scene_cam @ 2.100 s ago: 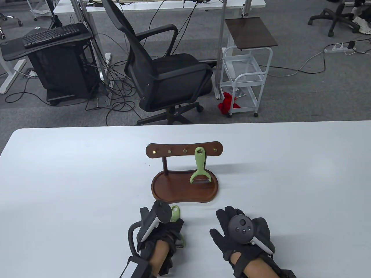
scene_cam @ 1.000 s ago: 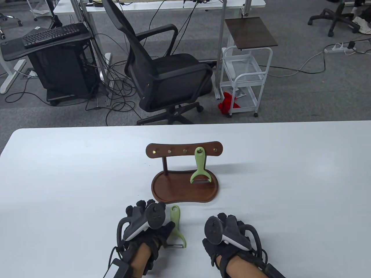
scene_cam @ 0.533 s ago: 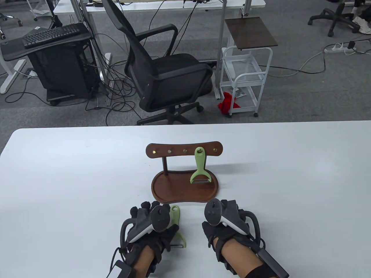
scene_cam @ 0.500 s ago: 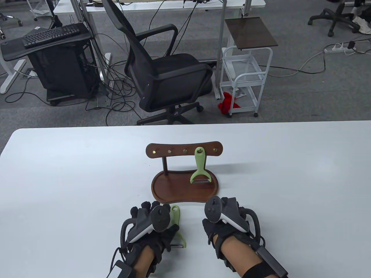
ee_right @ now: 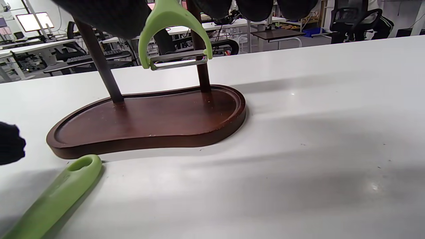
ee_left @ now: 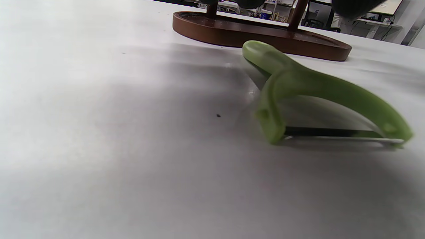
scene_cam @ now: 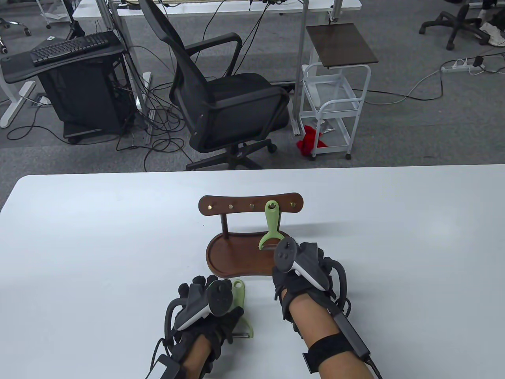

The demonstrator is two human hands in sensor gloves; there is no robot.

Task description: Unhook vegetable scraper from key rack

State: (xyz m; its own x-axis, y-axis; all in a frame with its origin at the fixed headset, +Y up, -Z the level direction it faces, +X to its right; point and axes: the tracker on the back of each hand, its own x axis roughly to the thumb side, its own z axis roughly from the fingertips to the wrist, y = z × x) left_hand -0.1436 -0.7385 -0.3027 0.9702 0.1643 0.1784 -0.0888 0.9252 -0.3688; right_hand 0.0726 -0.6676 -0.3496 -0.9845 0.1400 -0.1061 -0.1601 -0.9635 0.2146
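A green vegetable scraper (scene_cam: 271, 223) hangs by its handle hole from a peg on the wooden key rack (scene_cam: 250, 203), with its blade over the rack's base tray (scene_cam: 232, 260). My right hand (scene_cam: 300, 256) is raised over the tray's right end, just below and right of the scraper's head. In the right wrist view the thumb (ee_right: 109, 13) is left of the scraper's neck (ee_right: 174, 36) and the fingers (ee_right: 252, 6) are right of it, spread and apart from it. My left hand (scene_cam: 205, 300) rests on the table, holding nothing.
A second green scraper (scene_cam: 239, 294) lies flat on the white table (scene_cam: 98, 237) just right of my left hand and in front of the tray. It also shows in the left wrist view (ee_left: 315, 96) and the right wrist view (ee_right: 59, 196).
My right hand has turned on edge and moved forward from the table's front to the hanging scraper's head. My left hand came off the lying scraper, then stayed still.
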